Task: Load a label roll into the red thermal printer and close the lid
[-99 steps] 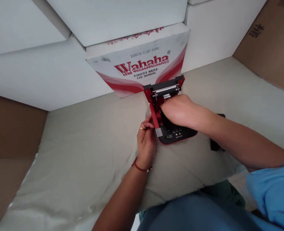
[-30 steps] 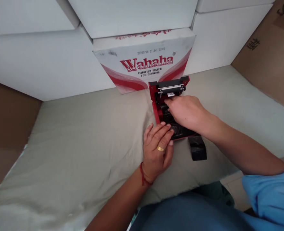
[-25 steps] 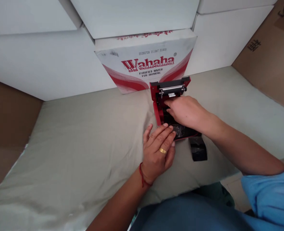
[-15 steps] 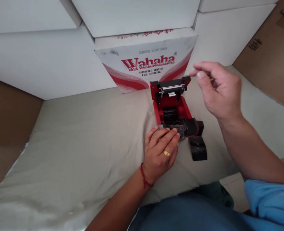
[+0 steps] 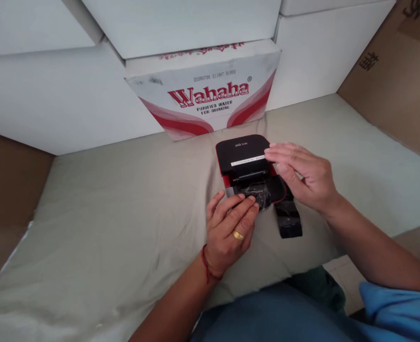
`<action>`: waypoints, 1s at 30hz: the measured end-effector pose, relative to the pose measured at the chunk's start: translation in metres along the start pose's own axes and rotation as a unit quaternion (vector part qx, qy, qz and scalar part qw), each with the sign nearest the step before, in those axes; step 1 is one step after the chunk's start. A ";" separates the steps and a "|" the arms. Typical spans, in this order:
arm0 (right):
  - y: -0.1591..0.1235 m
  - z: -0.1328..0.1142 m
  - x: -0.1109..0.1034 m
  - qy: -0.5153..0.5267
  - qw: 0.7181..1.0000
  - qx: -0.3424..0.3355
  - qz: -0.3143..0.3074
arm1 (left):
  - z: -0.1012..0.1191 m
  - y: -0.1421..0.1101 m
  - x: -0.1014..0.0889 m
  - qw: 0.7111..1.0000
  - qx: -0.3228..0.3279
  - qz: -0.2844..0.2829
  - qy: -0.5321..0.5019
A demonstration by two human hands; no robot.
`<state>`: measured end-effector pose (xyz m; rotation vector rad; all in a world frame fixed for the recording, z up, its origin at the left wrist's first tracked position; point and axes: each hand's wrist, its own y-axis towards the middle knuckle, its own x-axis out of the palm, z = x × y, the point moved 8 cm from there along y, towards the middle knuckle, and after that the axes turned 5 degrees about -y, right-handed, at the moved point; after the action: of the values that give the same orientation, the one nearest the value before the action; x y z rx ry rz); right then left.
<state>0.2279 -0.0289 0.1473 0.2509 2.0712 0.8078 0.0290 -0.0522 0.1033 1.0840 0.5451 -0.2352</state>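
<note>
"Where is the device [image 5: 244, 169]?"
"On the cloth-covered counter [image 5: 142, 228], in front of the Wahaha box [image 5: 206, 95], its black lid [image 5: 241, 151] standing partly open above the red body, a roller [image 5: 250, 176] showing in the gap"
"And the left hand [image 5: 227, 230]?"
"Palm down, a gold ring [image 5: 238, 235] on one finger and a red cord [image 5: 206, 266] at the wrist; the straight fingers [image 5: 243, 205], slightly spread, rest on crinkled film [image 5: 264, 189] at the device's front, gripped on nothing"
"The right hand [image 5: 313, 179]?"
"At the lid's right edge, fingers [image 5: 288, 151] stretched out and thumb well apart, the tips at the rim rather than closed around it"
"What lies alongside?"
"A glossy black strip [image 5: 289, 219], on the counter just beside the device's right front corner, near the right hand"
</note>
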 end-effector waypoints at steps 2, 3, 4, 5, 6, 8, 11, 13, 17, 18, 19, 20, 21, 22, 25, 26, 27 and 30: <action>-0.014 0.000 0.006 -0.015 1.000 -0.015 -0.006 | 0.000 0.000 0.000 1.000 -0.002 -0.004 -0.001; -0.020 -0.001 0.008 -0.017 1.000 -0.020 -0.006 | -0.001 -0.001 0.000 1.000 -0.004 -0.005 -0.004; -0.025 -0.001 0.010 -0.014 1.000 -0.023 -0.003 | -0.002 -0.001 0.000 1.000 -0.004 -0.009 -0.011; -0.028 -0.001 0.012 -0.008 1.000 -0.025 0.002 | -0.003 -0.002 0.000 1.000 -0.005 -0.012 -0.022; -0.031 -0.001 0.013 -0.001 1.000 -0.025 0.008 | -0.005 -0.003 -0.001 0.999 -0.006 -0.014 -0.036; -0.033 -0.001 0.015 0.013 0.999 -0.024 0.020 | -0.012 -0.004 -0.007 0.998 -0.020 0.004 -0.066; -0.033 -0.001 0.016 0.023 0.999 -0.014 0.038 | -0.035 -0.005 -0.016 0.988 -0.095 0.048 -0.114; -0.033 -0.001 0.016 0.026 0.998 -0.006 0.048 | -0.053 -0.006 -0.015 0.973 -0.162 0.048 -0.160; -0.034 -0.003 0.015 0.024 0.998 0.010 0.049 | -0.066 -0.004 -0.009 0.968 -0.190 0.026 -0.162; -0.034 -0.003 0.015 0.023 0.999 0.011 0.047 | -0.064 -0.002 -0.009 0.975 -0.178 0.026 -0.134; -0.034 -0.004 0.015 0.022 0.999 0.010 0.046 | -0.062 0.000 -0.010 0.980 -0.167 0.029 -0.104; -0.033 -0.005 0.015 0.020 0.999 0.008 0.046 | -0.060 0.002 -0.010 0.984 -0.157 0.035 -0.078; -0.032 -0.005 0.015 0.018 0.999 0.008 0.048 | -0.058 0.003 -0.010 0.986 -0.151 0.041 -0.060; -0.031 -0.005 0.014 0.017 0.999 0.010 0.049 | -0.057 0.004 -0.010 0.987 -0.148 0.045 -0.050; -0.028 -0.001 0.014 0.015 0.998 0.024 0.051 | -0.059 0.003 -0.008 0.984 -0.156 0.049 -0.072; -0.027 0.000 0.014 0.014 0.998 0.027 0.053 | -0.063 0.001 -0.007 0.979 -0.168 0.052 -0.099; -0.028 0.001 0.014 0.014 0.998 0.027 0.053 | -0.067 -0.002 -0.006 0.971 -0.187 0.061 -0.137; -0.033 0.000 0.019 0.029 0.999 0.020 0.030 | -0.084 -0.014 0.001 0.912 -0.269 0.101 -0.291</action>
<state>0.2204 -0.0459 0.1143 0.3157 2.1446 0.8186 -0.0021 0.0160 0.0620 0.4816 -0.0526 -0.1967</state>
